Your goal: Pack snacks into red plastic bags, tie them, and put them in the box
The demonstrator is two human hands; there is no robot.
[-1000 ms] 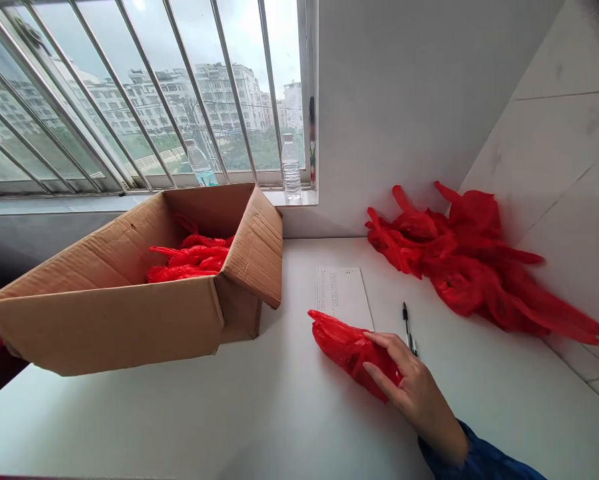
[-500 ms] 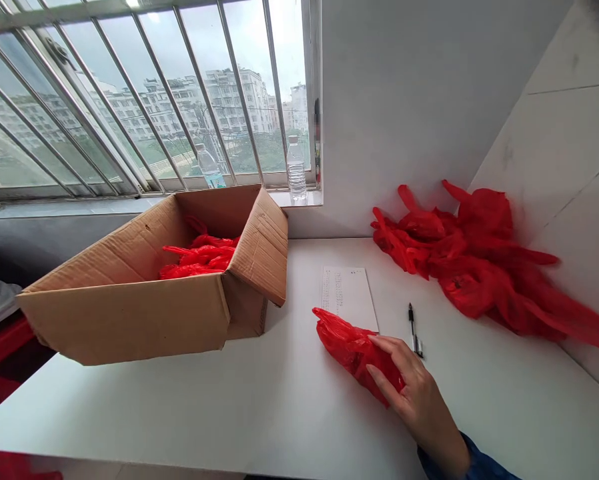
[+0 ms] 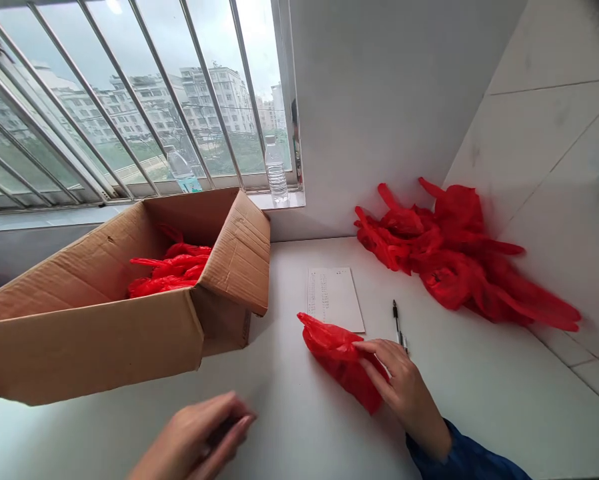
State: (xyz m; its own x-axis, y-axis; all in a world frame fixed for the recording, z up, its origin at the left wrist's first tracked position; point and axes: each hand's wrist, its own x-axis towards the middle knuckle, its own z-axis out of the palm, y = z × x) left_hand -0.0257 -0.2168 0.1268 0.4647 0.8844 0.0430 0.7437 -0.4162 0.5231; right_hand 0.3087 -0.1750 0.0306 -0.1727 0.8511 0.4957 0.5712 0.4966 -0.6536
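Observation:
A red plastic bag (image 3: 337, 353) lies slanted on the white table, partly over the lower edge of a sheet of paper (image 3: 335, 293) with handwriting. My right hand (image 3: 394, 373) is closed on the bag's upper right part, pinching it between thumb and fingers. To the left, apart from the bag, my left hand (image 3: 204, 433) shows at the bottom of the view, slightly blurred. Its fingers curl in and the tips meet the thumb; a dark patch shows between them, and what it holds, if anything, I cannot make out.
An open cardboard box (image 3: 94, 353) with several red bags (image 3: 179, 267) inside stands at the left. More red bags (image 3: 444, 247) are heaped against the right wall. A black pen (image 3: 398, 323) lies right of the paper. Two clear bottles (image 3: 276, 170) stand by the barred window.
My left hand has come into view from the bottom. The view has turned somewhat to the right. My right hand keeps its grip, and the bag looks more spread out.

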